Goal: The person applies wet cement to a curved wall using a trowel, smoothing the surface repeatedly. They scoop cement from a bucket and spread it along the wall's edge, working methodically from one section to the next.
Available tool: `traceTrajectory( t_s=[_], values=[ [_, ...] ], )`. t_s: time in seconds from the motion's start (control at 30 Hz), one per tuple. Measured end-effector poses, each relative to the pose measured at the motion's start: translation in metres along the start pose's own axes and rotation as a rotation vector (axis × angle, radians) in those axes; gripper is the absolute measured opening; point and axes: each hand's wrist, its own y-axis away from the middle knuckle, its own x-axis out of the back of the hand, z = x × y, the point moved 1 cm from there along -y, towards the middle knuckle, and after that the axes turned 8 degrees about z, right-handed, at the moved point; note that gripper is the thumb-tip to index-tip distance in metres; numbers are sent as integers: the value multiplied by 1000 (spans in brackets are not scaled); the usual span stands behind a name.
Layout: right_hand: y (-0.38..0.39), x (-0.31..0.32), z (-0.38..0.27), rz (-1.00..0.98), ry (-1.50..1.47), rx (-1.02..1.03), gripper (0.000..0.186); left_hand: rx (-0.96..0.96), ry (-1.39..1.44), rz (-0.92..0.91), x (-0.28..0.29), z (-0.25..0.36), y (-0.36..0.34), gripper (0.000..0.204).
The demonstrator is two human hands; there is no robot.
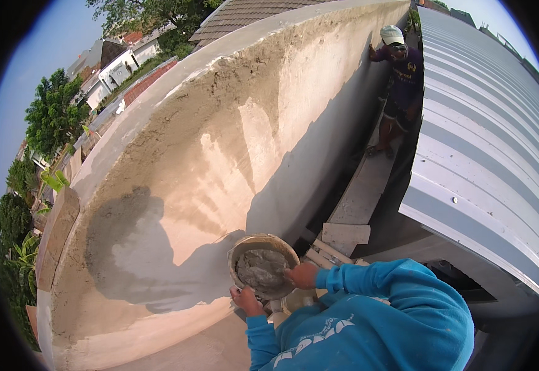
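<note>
A round bucket of wet grey mortar is in front of me, close against the plastered wall. My left hand is closed on the bucket's near left rim. At its right side my right hand is closed, its fingers reaching over the rim to the mortar. Whatever that hand grips is hidden. Blue sleeves cover both my arms. Damp, rough mortar coats the upper band of the wall, while paler streaks show lower down.
A narrow plank walkway runs along the wall. Farther along it a person in a cap and dark shirt stands with one hand against the wall. Ribbed metal roofing borders the right side, with a sharp lower edge. Below the plank is a dark gap.
</note>
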Motion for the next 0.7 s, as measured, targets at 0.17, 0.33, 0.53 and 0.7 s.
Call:
traceTrajectory(
  t_s=[0.17,0.33,0.53,0.7],
  values=[
    [33,67,5,-64,24,-56,32,30,14,48,8,7,2,22],
    [-5,30,29,-153,74,-109,40,18,81,0,-5,8,4,22],
    [2,44,1,-183,-139,-35,46,-28,39,6,-2,-5,-10,22],
    [13,94,10,112,169,-21,30,18,61,55,-7,15,11,27]
  ],
)
